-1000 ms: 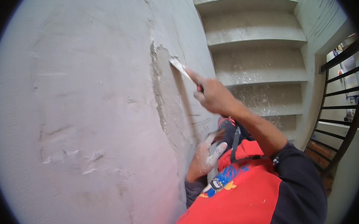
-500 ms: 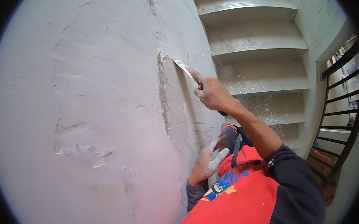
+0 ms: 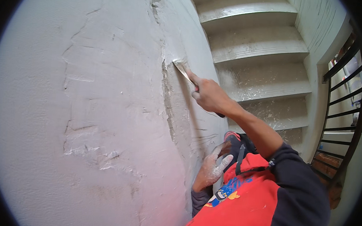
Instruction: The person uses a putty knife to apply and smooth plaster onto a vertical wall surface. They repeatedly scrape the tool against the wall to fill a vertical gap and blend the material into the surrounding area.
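My right hand (image 3: 207, 94) grips a scraper (image 3: 183, 71) with a metal blade, its tip against the pale plastered wall (image 3: 99, 91) beside a rough, vertical crack (image 3: 166, 108). Grey exposed patches and raised flakes run along that crack. Lower down, my left hand (image 3: 215, 167), whitened with dust, has its thumb and fingers apart, close to the wall and a dark item with pink-red trim (image 3: 233, 139) that I cannot make out. My red and dark sweatshirt (image 3: 241, 208) fills the lower right.
Concrete stairs (image 3: 260, 41) with pale debris on the treads climb along the right side of the wall. At the far right stands a black metal railing (image 3: 346, 94) in an opening, with cluttered items behind its bars.
The scraper stays near the crack's upper end, its blade shifting slightly against the wall. The view has drifted a little, and my left hand stays low with its fingers apart.
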Demonstrator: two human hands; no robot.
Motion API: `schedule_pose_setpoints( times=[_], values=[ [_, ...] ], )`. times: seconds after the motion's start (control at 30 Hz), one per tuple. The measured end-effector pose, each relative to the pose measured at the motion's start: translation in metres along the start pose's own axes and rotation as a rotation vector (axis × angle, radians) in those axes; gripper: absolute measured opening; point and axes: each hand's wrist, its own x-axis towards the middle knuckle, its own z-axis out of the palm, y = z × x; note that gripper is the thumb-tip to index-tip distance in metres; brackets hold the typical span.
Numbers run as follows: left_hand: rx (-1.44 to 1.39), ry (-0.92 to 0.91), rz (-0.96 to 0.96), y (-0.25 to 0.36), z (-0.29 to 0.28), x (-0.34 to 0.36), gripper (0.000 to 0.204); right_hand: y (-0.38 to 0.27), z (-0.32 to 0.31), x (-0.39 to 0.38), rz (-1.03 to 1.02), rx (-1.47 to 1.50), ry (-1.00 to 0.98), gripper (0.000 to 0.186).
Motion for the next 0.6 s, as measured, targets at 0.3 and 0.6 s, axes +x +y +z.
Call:
schedule_pose_setpoints(
  times=[0.3, 0.6],
  values=[
    [-0.005, 0.040, -0.026, 0.035, -0.003, -0.004, 0.046, -0.013, -0.012, 0.023, -0.034, 0.047, 0.099, 0.065],
    [0.020, 0.127, 0.009, 0.050, 0.027, -0.002, 0.046, 0.013, -0.039, -0.041, -0.060, 0.179, -0.115, 0.061]
  ],
)
